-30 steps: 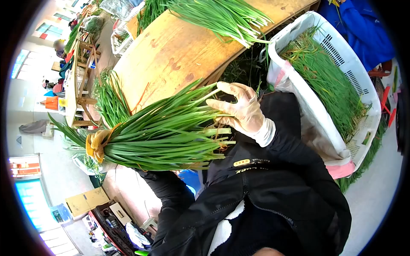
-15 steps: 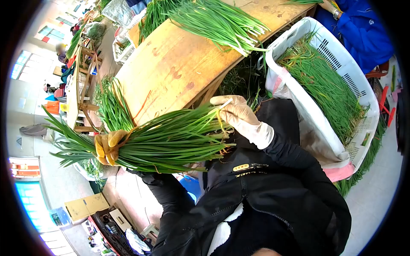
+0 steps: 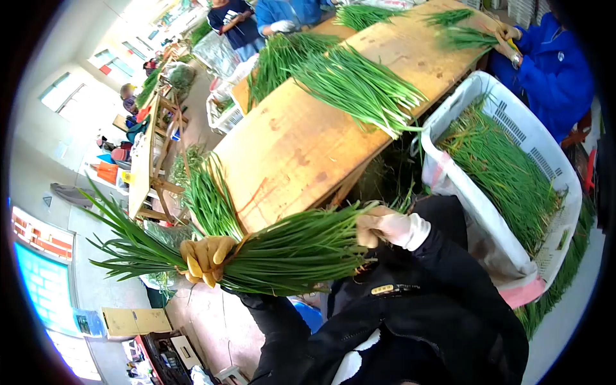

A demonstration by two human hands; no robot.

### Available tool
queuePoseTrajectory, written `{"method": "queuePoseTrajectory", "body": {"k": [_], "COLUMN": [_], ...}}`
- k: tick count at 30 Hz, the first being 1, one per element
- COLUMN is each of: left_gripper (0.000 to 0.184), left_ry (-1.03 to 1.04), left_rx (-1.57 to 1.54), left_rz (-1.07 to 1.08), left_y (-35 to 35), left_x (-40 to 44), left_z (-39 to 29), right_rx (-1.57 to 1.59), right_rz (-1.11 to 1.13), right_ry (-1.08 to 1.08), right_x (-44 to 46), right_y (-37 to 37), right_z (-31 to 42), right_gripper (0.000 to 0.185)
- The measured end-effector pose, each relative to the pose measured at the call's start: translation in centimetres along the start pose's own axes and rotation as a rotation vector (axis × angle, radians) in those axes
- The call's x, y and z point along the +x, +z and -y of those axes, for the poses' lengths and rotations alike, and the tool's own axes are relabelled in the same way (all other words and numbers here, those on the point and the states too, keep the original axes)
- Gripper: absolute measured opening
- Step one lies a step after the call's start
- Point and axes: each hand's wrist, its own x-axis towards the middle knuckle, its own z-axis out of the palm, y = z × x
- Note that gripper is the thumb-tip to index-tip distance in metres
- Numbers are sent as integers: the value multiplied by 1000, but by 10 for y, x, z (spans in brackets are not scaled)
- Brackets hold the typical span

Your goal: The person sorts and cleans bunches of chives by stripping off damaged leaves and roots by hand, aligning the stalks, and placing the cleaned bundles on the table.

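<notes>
A bunch of long green leafy stalks lies across the front of my body, its leaf tips pointing left. My left hand, in a yellow-brown glove, is wrapped round the leafy part. At the root end, my right hand, in a thin whitish glove, has its fingers pressed together at the stalks; whether it grips any is hidden. Beyond the bunch is the wooden table, with a pile of green stalks whose pale ends point right.
At right stands a white plastic basket full of green leaves. Another bundle rests by the table's left end. A person in blue handles stalks at the far right; two more people stand behind the table. A wooden bench stands left.
The view has shifted, showing more of the far table and the people there. My right hand's fingers, spread earlier, have come together at the root end. My left hand still holds the bunch.
</notes>
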Motion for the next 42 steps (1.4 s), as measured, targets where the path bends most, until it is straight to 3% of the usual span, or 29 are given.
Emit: {"method": "queuePoseTrajectory", "body": {"k": [2, 3, 6, 9, 10, 12, 14, 16, 18, 19, 20, 22, 23, 24, 26, 27, 28, 29, 30, 31, 32, 33, 34, 35, 36, 37, 42], "left_gripper": [11, 11, 12, 16, 18, 17, 19, 18, 17, 15, 12, 14, 10, 9, 7, 8, 10, 11, 20, 32, 38, 36, 36, 36, 35, 38, 40], "left_ry": [30, 47, 81, 50, 79, 58, 28, 209, 607, 382, 380, 486, 297, 41, -121, -165, -196, -247, -359, -600, -689, -666, -800, -841, -835, -809, -748], "left_rx": [-58, -23, 10, 82, 54, 57, 67, -208, 267, -109, 535, 745, 299, 65, 185, 51, 268, 176, 679, 945, 1002, 819, 893, 775, 753, 800, 787], "left_rz": [80, 34, -98, -84, -230, -221, -271, -311, -468, -377, -369, -176, -474, -313, -384, -497, -650, -832, -832, -721, -765, -715, -698, -648, -696, -603, -600], "left_y": [-8, -10, -7, -17, -10, -24, -37, -51, -102, -114, -126, -143, -82, -45, -18, -23, -12, 0, -1, -5, 4, 7, 21, 17, 26, 23, 25], "left_x": [2, -1, -2, -4, -4, -12, -23, -34, -68, -90, -103, -102, -73, -44, -20, -22, -15, -13, -10, -15, -9, -8, 17, 15, 20, 20, 17], "left_z": [-6, -13, -16, -23, -19, -33, -52, -62, -118, -151, -172, -180, -136, -82, -47, -52, -31, -8, 16, 22, 48, 71, 98, 111, 127, 138, 157], "right_rx": [100, 145, 144, 141, 124, 26, 232, 337, 194, 251, 303, 371, 338, 171, 12, -31, -72, -214, -325, -478, -695, -831, -510, -683, -639, -596, -716], "right_rz": [125, 293, 361, 270, 267, 310, 101, -300, -142, -275, -409, -411, -422, -447, -137, -79, -15, 0, 34, 83, 124, 161, 217, 228, 253, 273, 181], "right_ry": [-82, -221, -304, -276, -292, -586, -635, -605, -629, -650, -671, -650, -660, -702, -619, -492, -361, -414, -414, -455, -584, -703, -54, -168, -91, -12, 43], "right_x": [-6, -8, -19, -37, -44, -52, -70, -86, -102, -108, -113, -124, -127, -125, -121, -118, -112, -102, -91, -77, -62, -45, -50, -41, -35, -29, -15], "right_y": [-17, -24, -36, -51, -60, -64, -82, -75, -106, -103, -101, -112, -117, -120, -137, -139, -132, -117, -107, -98, -91, -83, -61, -55, -43, -31, -4], "right_z": [6, 11, 13, 26, 27, 38, 41, 62, 61, 61, 61, 57, 54, 49, 45, 50, 61, 72, 85, 96, 103, 108, 126, 122, 124, 127, 130], "right_gripper": [42, 40, 42, 40, 38, 39, 40, 46, 51, 53, 55, 54, 53, 50, 35, 35, 35, 34, 32, 31, 29, 29, 28, 29, 30, 31, 32]}}
